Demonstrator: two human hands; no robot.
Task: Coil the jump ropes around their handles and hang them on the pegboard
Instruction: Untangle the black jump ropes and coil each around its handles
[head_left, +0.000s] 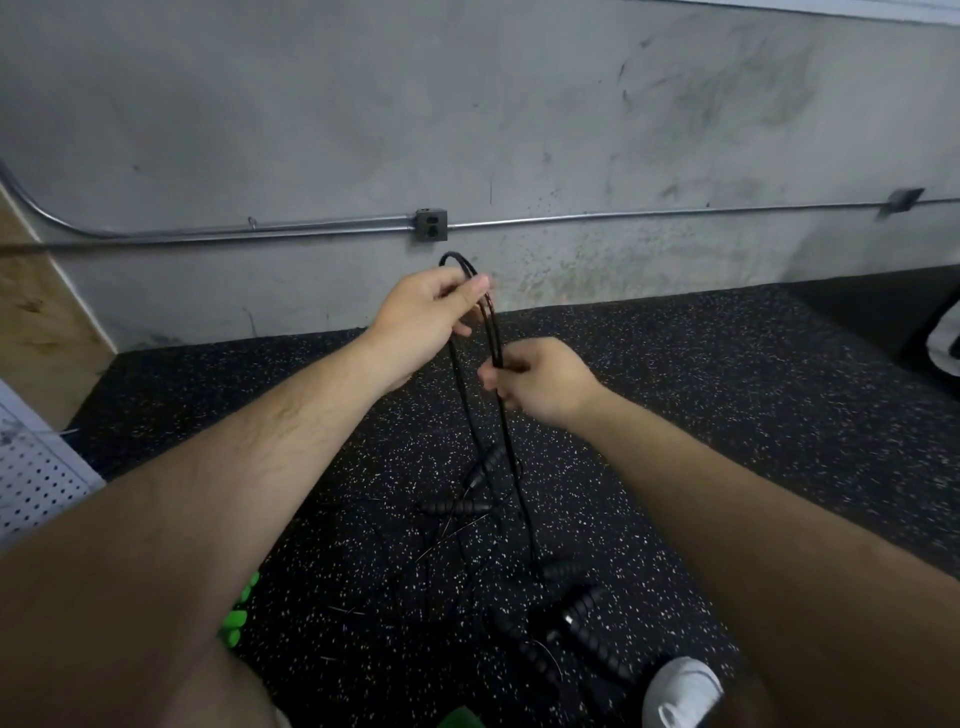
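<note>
Forearms reach out: left hand (434, 312) pinches the black rope (480, 312) loop's top, right hand (535, 382) grips its strands below, handles (452, 504) on floor (675, 415).

A grey concrete wall (363, 104), scuffed and stained, fills the far half of the scene. A metal conduit (623, 215) runs along it, curving upward at the far left, with an outlet box (431, 224) mounted midway and a second small box (903, 200) toward the right. Black rubber flooring (701, 374) flecked with white covers the ground. A plywood panel (31, 317) leans at the left. A white shoe (680, 693) shows at the near right, and bright green objects (236, 616) lie at the near left.
</note>
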